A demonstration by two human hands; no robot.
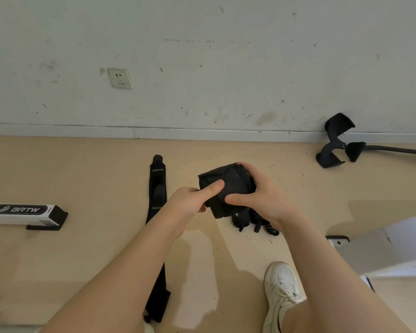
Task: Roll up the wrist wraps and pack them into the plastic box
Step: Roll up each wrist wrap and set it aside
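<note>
In the head view, both hands held a black wrist wrap [228, 186] in the air above the beige floor [94, 169], a little in front of the person. The left hand [190, 203] gripped the wrap from the left side: its thumb lay flat on top of the fabric and the other fingers [201, 209] were curled under the lower edge. The right hand [262, 193] gripped the same wrap from the right, with the thumb pressed on the front of the roll and the fingers curled around the far side. So the wrap sat between the two thumbs, partly rolled, with a loose flap that hung down toward the floor.

A second wrist wrap [157, 188], long and black with yellow letters, lay stretched out on the floor, just left of the left hand and partly hidden under the left forearm. A small heap of black straps [255, 221] lay on the floor under the right wrist. A white shoe [282, 284] stood lower right. A white box printed BRTW [22, 212] lay far left, and a black plastic frame [334, 143] rested near the wall [226, 56].
</note>
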